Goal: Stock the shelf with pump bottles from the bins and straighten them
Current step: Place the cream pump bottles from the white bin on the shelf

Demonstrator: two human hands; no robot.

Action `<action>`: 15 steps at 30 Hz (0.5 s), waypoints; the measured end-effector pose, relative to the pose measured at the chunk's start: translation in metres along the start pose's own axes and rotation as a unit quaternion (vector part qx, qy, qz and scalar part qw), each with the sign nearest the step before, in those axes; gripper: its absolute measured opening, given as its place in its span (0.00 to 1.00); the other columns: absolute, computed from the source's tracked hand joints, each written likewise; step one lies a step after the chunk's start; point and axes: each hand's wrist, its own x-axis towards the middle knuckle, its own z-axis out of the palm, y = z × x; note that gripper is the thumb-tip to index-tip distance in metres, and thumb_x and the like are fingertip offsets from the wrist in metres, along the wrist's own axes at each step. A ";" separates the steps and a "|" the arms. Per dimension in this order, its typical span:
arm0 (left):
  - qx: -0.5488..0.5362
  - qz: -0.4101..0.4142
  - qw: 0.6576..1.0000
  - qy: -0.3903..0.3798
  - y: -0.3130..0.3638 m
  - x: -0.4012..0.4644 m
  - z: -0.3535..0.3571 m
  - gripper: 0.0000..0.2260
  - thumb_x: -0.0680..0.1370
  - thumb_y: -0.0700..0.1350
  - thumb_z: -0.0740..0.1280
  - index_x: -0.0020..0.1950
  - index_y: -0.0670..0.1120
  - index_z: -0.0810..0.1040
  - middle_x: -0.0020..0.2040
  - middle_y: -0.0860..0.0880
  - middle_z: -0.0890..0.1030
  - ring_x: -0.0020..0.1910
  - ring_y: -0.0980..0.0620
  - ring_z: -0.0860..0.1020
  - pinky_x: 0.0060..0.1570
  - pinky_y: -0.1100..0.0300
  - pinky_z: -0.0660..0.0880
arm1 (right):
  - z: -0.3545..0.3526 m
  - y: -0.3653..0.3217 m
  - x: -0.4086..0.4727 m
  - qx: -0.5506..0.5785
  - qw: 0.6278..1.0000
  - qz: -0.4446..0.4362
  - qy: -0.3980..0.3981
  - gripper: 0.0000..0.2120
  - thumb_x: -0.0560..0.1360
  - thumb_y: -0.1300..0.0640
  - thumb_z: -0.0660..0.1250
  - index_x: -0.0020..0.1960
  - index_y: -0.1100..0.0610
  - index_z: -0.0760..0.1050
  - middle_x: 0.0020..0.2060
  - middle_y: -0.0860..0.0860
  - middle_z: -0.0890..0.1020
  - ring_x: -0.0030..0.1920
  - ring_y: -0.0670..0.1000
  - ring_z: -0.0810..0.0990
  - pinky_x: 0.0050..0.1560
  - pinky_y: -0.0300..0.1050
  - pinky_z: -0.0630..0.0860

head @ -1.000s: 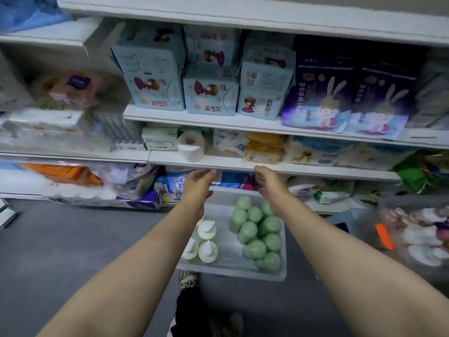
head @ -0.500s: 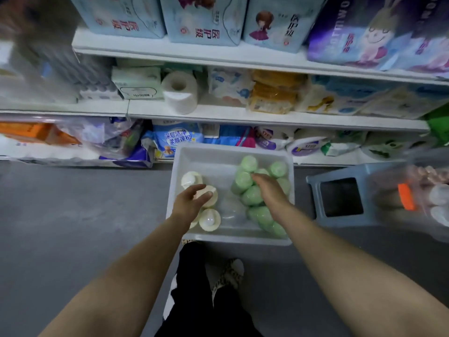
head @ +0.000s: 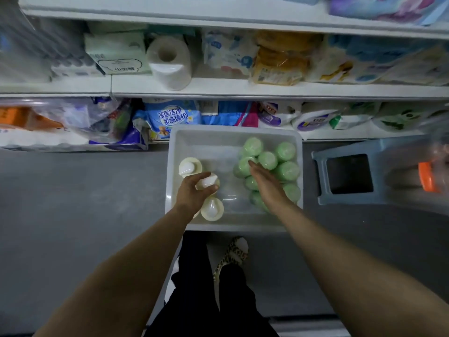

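Bin (head: 295, 139) on the floor below the shelf (head: 243, 88); left hand (head: 194, 192) curled round a cream bottle (head: 208, 181) on its left side, right hand (head: 264, 180) flat, fingers straight, on green bottles (head: 285, 170) opposite

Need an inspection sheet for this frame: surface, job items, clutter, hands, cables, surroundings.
Surface: grey floor; white bin stands on it against the lowest shelf.
Job's things: cream pump bottles upright on the bin's left side; green bottles clustered on its right.
Clutter: blue-grey stool right of the bin; blurred clear container with orange part at far right.
Hands: left hand curled round a cream bottle's pump top; right hand laid on the green bottles, grip not clear.
Cables: nothing seen.
Surroundings: shelves of packaged goods, a paper roll, a blue detergent bag.
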 end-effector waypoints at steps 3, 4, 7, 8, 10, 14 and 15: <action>0.003 0.006 1.000 0.011 -0.003 0.001 0.000 0.22 0.72 0.45 0.78 0.65 0.49 0.81 0.68 0.47 0.74 0.65 0.47 0.74 0.65 0.55 0.70 | 0.001 0.001 0.001 -0.009 1.000 -0.005 0.001 0.21 0.84 0.48 0.55 0.76 0.48 0.68 0.76 0.49 0.67 0.75 0.50 0.65 0.77 0.52 0.59; 0.001 0.011 1.000 0.012 -0.003 0.002 0.000 0.22 0.71 0.45 0.79 0.64 0.48 0.81 0.68 0.46 0.74 0.65 0.47 0.74 0.66 0.54 0.70 | 0.002 0.002 0.002 -0.015 1.000 -0.006 0.000 0.21 0.84 0.48 0.55 0.76 0.48 0.68 0.76 0.50 0.67 0.75 0.51 0.64 0.77 0.52 0.59; 0.001 0.012 1.000 0.014 -0.003 0.004 0.003 0.22 0.70 0.41 0.79 0.63 0.46 0.82 0.68 0.45 0.71 0.66 0.47 0.72 0.68 0.54 0.69 | 0.002 0.003 0.002 -0.009 1.000 -0.010 0.004 0.20 0.84 0.49 0.55 0.76 0.48 0.68 0.76 0.50 0.67 0.76 0.50 0.64 0.77 0.52 0.58; 0.004 0.010 1.000 0.017 -0.003 0.005 0.005 0.22 0.69 0.40 0.80 0.63 0.45 0.82 0.68 0.45 0.70 0.67 0.47 0.72 0.69 0.54 0.68 | 0.002 0.003 0.002 -0.005 1.000 -0.011 0.005 0.20 0.84 0.49 0.55 0.75 0.48 0.68 0.76 0.49 0.67 0.76 0.50 0.64 0.77 0.52 0.58; 0.019 0.009 0.999 0.027 -0.004 0.007 0.008 0.22 0.69 0.38 0.80 0.62 0.45 0.82 0.66 0.45 0.69 0.67 0.47 0.71 0.70 0.54 0.67 | 0.002 0.003 0.002 -0.006 1.000 -0.014 0.005 0.20 0.85 0.49 0.55 0.75 0.48 0.68 0.76 0.49 0.67 0.76 0.49 0.63 0.77 0.52 0.58; 0.040 0.011 0.998 0.055 -0.006 0.010 0.012 0.21 0.69 0.38 0.79 0.61 0.44 0.83 0.66 0.45 0.71 0.65 0.47 0.72 0.67 0.59 0.67 | 0.001 0.007 0.003 -0.009 1.000 -0.018 0.003 0.20 0.84 0.49 0.55 0.75 0.47 0.68 0.77 0.48 0.66 0.76 0.49 0.63 0.78 0.53 0.58; 0.047 0.011 0.997 0.059 -0.007 0.011 0.012 0.20 0.69 0.38 0.79 0.61 0.44 0.83 0.66 0.46 0.72 0.64 0.47 0.73 0.65 0.60 0.68 | 0.001 0.007 0.003 -0.010 1.000 -0.018 0.002 0.20 0.84 0.49 0.55 0.75 0.47 0.68 0.77 0.48 0.66 0.77 0.49 0.62 0.78 0.53 0.57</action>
